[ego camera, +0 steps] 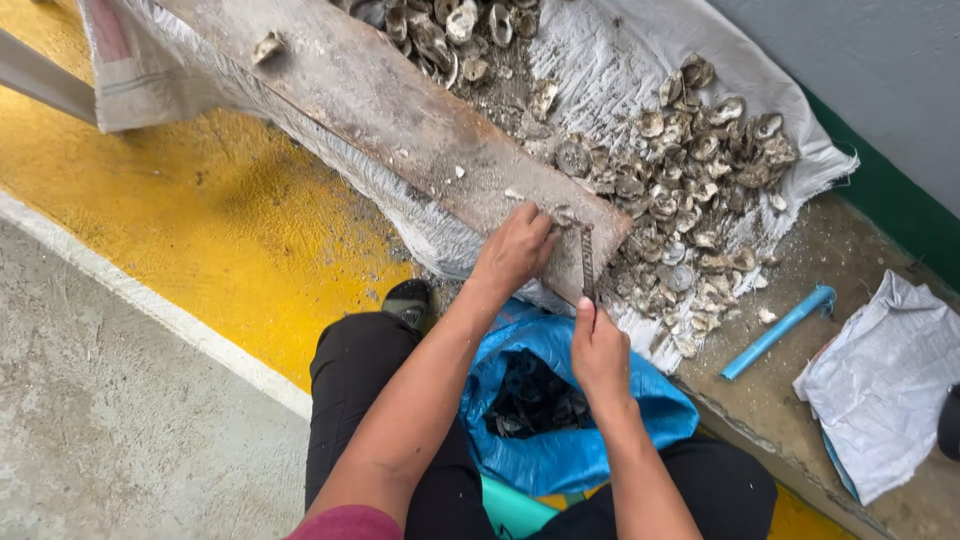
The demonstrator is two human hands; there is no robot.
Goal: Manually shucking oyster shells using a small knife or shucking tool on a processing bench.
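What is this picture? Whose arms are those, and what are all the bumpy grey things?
The camera sits on a person's head and looks down, so the two arms are that person's own. They are crouching, with their dark trousers at the bottom. The left hand presses something small, hidden under the fingers, against a worn wooden plank. The right hand holds a thin metal tool that points up at that spot. The bumpy grey things are a pile of shells, lying on a white woven sack. Between the knees is a blue bag with dark pieces inside. A blue pipe lies on the ground to the right.
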